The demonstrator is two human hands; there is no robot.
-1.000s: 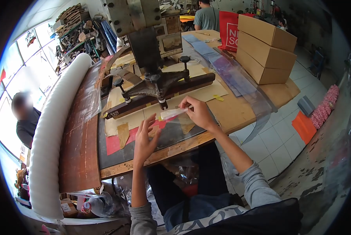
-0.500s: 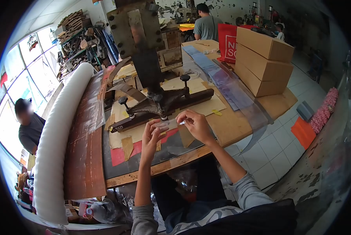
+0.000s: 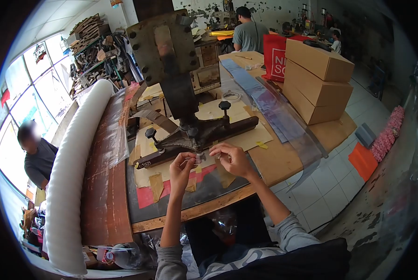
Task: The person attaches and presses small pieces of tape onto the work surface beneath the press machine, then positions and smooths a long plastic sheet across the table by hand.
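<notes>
My left hand [image 3: 183, 169] is closed in a pinch in front of the press's crossbar. At its fingertips is a small clear piece [image 3: 201, 157] that looks like plastic; its exact kind is too small to tell. My right hand [image 3: 233, 159] is level with it, a short gap to the right, fingers curled together. What those fingers hold, if anything, is hidden. Just behind both hands stands the metal press head [image 3: 190, 133], with a long dark crossbar [image 3: 239, 127] and black knobs. Beneath lie a pale board [image 3: 209, 109], a red sheet [image 3: 147, 197] and brown tape [image 3: 156, 186].
A large white foam roll [image 3: 73, 177] stands along the left, beside a brown sheet [image 3: 104, 205]. On the right are stacked cardboard boxes [image 3: 317, 88], a red bag [image 3: 275, 58] and clear plastic sheeting [image 3: 300, 144]. One person [image 3: 36, 154] is at the left, another [image 3: 248, 35] at the back.
My hands are slightly lower in view, and the left fingers have drawn together more tightly. The clear piece between them shows smaller. The whole view has shifted slightly.
</notes>
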